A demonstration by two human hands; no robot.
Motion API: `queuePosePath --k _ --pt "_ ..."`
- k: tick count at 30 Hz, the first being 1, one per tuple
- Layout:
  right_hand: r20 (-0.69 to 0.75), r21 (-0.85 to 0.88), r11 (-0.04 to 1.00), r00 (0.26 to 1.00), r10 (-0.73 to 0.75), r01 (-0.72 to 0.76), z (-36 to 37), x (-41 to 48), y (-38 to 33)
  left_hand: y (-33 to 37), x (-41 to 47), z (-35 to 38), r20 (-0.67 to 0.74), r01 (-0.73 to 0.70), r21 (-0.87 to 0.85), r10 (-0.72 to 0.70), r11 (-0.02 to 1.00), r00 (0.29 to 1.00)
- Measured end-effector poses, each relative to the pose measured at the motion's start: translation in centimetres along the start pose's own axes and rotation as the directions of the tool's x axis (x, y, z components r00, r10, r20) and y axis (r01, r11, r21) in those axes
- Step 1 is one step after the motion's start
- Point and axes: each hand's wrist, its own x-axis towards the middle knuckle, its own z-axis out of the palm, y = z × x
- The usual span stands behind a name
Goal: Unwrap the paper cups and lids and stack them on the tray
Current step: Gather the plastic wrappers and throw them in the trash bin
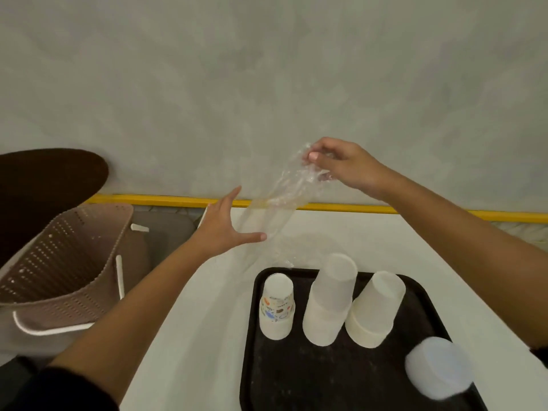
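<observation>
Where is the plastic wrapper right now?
Head view, centre: the plastic wrapper hangs from the right hand, which pinches it above the far edge of the table, just beyond the black tray. The open left hand is close on its left.

free: table (207,336) left of tray (296,375) | blocked: cup stacks (329,304), hanging wrapper (284,197), basket (59,262)

On the left we see a beige basket (63,262) with rows of small holes and white handles (119,275), standing beside the white table (207,336); behind it lies a dark brown rounded shape (44,185) that we cannot identify; a yellow strip (341,207) runs along the table's far edge, below a mottled grey wall (267,84).
</observation>
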Motion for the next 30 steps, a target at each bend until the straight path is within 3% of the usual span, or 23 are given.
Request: queuePosePath --k 2,5,9,13,17,19,21,25,27,30 --pt "-0.031 0.095 0.995 0.999 -0.018 0.021 0.0 -1.3 -1.9 1.1 -1.3 -0.6 0.065 0.036 -0.137 -0.027 0.990 0.998" --pt "-0.099 0.257 0.965 0.995 -0.025 0.049 0.0 -2.8 -4.3 2.2 -2.7 -1.8 0.109 -0.016 -0.175 0.036 0.984 0.993" --pt "-0.285 0.272 0.954 0.957 -0.045 0.126 -0.3 -4.6 -6.0 4.1 -5.1 -3.3 0.094 -0.074 -0.368 0.116 0.927 0.989" --pt "-0.438 0.197 0.959 0.893 -0.101 0.205 1.1 -7.6 -5.6 5.5 -7.1 -3.5 0.124 0.078 -0.700 0.014 0.710 0.992" --pt "-0.382 0.027 0.980 0.908 -0.170 0.195 4.6 -11.6 -4.5 6.6 -8.1 -2.6 0.202 0.217 -0.879 -0.082 0.425 0.976" --pt "-0.343 -0.022 0.991 0.930 -0.135 0.136 6.2 -13.6 -4.1 7.3 -8.5 -1.9 0.257 0.269 -0.916 -0.080 0.298 0.963" --pt "-0.306 -0.040 0.994 0.946 -0.106 0.098 7.5 -15.7 -3.8 8.0 -9.0 -1.0 0.297 0.296 -0.923 -0.034 0.244 0.954" --pt "-0.253 0.067 0.998 0.967 0.020 -0.003 8.8 -19.8 -3.9 10.5 -10.4 1.0 0.372 0.372 -0.928 0.148 0.032 0.916" --pt "-0.262 0.109 0.992 0.961 0.090 -0.063 8.9 -21.7 -3.5 11.9 -11.2 2.5 0.384 0.390 -0.921 0.205 0.013 0.900" --pt "-0.335 0.019 0.990 0.933 0.135 -0.137 8.3 -24.5 -2.7 14.1 -12.9 4.7 0.448 0.438 -0.894 0.224 0.094 0.866"
